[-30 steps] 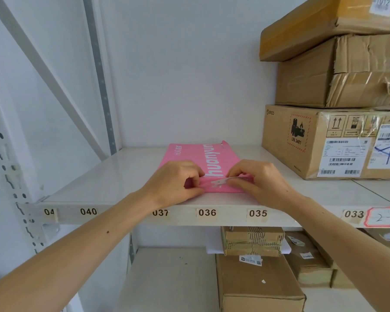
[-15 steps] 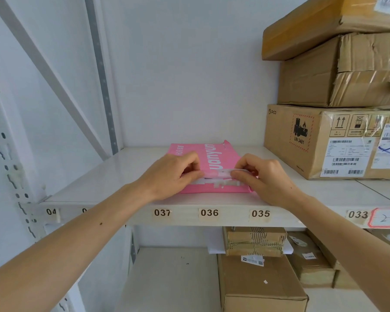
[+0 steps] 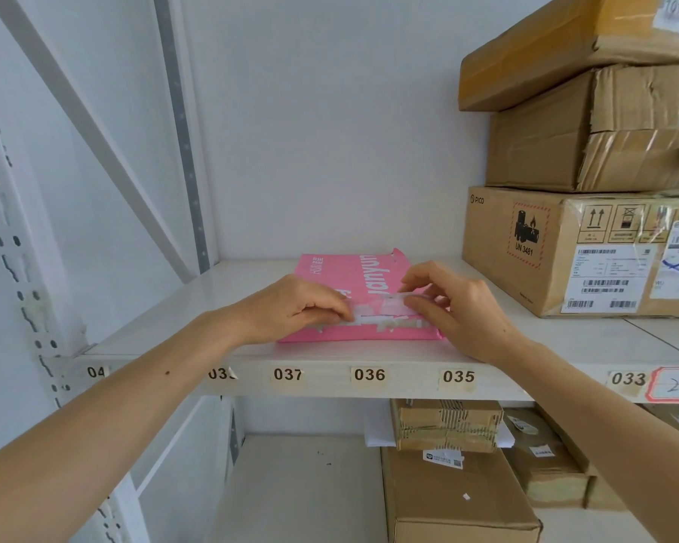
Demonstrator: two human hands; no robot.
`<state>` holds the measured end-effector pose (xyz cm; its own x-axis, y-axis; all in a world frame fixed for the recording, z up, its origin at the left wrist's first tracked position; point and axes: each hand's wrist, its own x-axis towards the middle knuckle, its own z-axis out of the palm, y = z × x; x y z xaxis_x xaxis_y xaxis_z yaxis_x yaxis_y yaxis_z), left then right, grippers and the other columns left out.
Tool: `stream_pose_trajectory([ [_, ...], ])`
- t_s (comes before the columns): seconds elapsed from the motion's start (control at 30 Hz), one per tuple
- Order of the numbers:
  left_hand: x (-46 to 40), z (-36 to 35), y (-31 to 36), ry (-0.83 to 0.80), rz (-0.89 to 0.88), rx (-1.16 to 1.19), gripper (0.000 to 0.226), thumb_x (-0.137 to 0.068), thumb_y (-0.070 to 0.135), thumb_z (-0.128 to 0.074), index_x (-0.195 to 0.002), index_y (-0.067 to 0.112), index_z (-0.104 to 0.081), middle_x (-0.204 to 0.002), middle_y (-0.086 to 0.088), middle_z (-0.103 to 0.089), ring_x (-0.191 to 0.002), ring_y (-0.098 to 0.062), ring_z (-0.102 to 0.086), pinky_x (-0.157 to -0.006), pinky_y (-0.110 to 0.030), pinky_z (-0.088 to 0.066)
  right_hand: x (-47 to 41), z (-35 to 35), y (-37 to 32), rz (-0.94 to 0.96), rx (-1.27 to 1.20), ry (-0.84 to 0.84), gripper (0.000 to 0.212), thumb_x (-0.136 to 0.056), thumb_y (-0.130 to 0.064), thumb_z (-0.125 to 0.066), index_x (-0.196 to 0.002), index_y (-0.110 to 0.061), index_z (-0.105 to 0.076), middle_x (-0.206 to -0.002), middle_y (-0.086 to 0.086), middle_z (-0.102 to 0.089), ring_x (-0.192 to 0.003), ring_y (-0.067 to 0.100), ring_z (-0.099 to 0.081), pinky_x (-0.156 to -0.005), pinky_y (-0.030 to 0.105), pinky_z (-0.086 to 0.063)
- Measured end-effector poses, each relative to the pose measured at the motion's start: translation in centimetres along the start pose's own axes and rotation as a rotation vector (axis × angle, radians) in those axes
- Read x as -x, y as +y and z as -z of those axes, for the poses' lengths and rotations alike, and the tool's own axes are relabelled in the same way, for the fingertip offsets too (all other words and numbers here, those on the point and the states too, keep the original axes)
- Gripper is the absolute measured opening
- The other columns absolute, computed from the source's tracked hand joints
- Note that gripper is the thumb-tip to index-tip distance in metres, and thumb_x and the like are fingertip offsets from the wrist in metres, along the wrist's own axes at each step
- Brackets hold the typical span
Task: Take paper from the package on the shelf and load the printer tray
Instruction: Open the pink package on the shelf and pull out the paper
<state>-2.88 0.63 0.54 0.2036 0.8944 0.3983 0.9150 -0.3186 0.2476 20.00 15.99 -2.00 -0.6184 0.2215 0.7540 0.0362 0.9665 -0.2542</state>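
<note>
A pink paper package point(image 3: 363, 274) with white lettering lies flat on the white shelf point(image 3: 165, 327), above labels 037 to 035. My left hand point(image 3: 295, 305) presses on its near left part, fingers pinching the wrapper's torn flap. My right hand point(image 3: 453, 303) pinches the same flap at the near right and holds it raised. White paper point(image 3: 381, 321) shows in the gap between my hands. No printer is in view.
Three stacked cardboard boxes point(image 3: 581, 248) fill the shelf's right side, close to my right hand. More boxes point(image 3: 455, 499) sit on the lower shelf. A slanted brace and perforated upright point(image 3: 14, 244) stand at the left.
The wrapper's near end has been peeled open wider, showing more white paper. My right hand has lifted the flap higher; my left hand stays pressed on the package.
</note>
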Motion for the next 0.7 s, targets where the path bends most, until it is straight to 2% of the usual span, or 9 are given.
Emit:
stream_pose_trajectory([
  [0.03, 0.0, -0.1, 0.0, 0.003, 0.026, 0.020, 0.020, -0.093, 0.014, -0.062, -0.109, 0.014, -0.073, -0.107, 0.003, -0.074, -0.095, -0.007, -0.068, -0.086, -0.017, -0.048, -0.1, -0.1, -0.1, 0.031, 0.019, -0.004, 0.017, -0.091, -0.010, -0.063, -0.106, -0.017, -0.061, -0.101, -0.006, -0.068, -0.085, 0.014, -0.066, -0.070, 0.046, -0.057],
  [0.13, -0.1, -0.2, -0.3, 0.011, 0.096, 0.092, 0.021, -0.093, 0.020, -0.062, -0.112, 0.019, -0.070, -0.111, 0.008, -0.072, -0.099, -0.015, -0.069, -0.091, -0.022, -0.048, -0.3, -0.3, -0.3, 0.151, 0.080, -0.026, 0.015, -0.091, 0.001, -0.059, -0.100, -0.009, -0.066, -0.114, 0.005, -0.063, -0.097, 0.024, -0.064, -0.069, 0.050, -0.055],
  [0.2, -0.2, -0.1, -0.4, 0.017, 0.118, 0.137, 0.020, -0.093, 0.022, -0.061, -0.111, 0.024, -0.070, -0.111, 0.014, -0.071, -0.102, -0.011, -0.068, -0.091, -0.020, -0.048, -0.2, -0.4, -0.6, 0.208, 0.113, -0.058, 0.017, -0.089, 0.003, -0.059, -0.096, -0.007, -0.071, -0.121, 0.012, -0.058, -0.105, 0.026, -0.061, -0.073, 0.049, -0.054],
  [0.3, -0.4, -0.1, -0.4, 0.065, 0.138, 0.138, 0.019, -0.093, 0.024, -0.061, -0.108, 0.028, -0.071, -0.106, 0.025, -0.068, -0.103, 0.008, -0.061, -0.086, -0.006, -0.042, 0.0, -0.6, -1.1, 0.230, 0.177, -0.097, 0.018, -0.088, -0.007, -0.064, -0.101, -0.011, -0.075, -0.126, 0.015, -0.055, -0.111, 0.029, -0.055, -0.081, 0.047, -0.052],
  [0.43, -0.7, -0.8, -0.4, 0.176, 0.161, 0.193, 0.016, -0.091, 0.022, -0.065, -0.103, 0.026, -0.074, -0.096, 0.030, -0.070, -0.097, 0.010, -0.063, -0.082, -0.004, -0.042, 0.1, -0.7, -1.8, 0.223, 0.241, -0.149, 0.021, -0.089, -0.025, -0.064, -0.101, -0.012, -0.076, -0.128, 0.014, -0.056, -0.112, 0.030, -0.051, -0.085, 0.047, -0.049],
  [0.57, -0.8, -1.4, -0.3, 0.255, 0.167, 0.231, 0.016, -0.084, 0.020, -0.072, -0.091, 0.034, -0.074, -0.092, 0.033, -0.070, -0.090, 0.010, -0.065, -0.078, -0.004, -0.043, 0.1, -0.5, -2.1, 0.155, 0.119, -0.214, 0.019, -0.091, -0.027, -0.062, -0.093, -0.014, -0.077, -0.132, 0.009, -0.050, -0.121, 0.024, -0.042, -0.099, 0.038, -0.039],
  [0.7, -0.7, -1.6, -0.3, 0.261, 0.196, 0.283, 0.027, -0.067, 0.027, -0.085, -0.086, 0.041, -0.074, -0.092, 0.028, -0.072, -0.083, 0.009, -0.065, -0.074, -0.009, -0.046, 0.1, -0.4, -2.3, 0.096, 0.045, -0.271, 0.032, -0.094, -0.032, -0.054, -0.086, -0.015, -0.079, -0.134, 0.002, -0.047, -0.127, 0.013, -0.032, -0.104, 0.020, -0.028],
])
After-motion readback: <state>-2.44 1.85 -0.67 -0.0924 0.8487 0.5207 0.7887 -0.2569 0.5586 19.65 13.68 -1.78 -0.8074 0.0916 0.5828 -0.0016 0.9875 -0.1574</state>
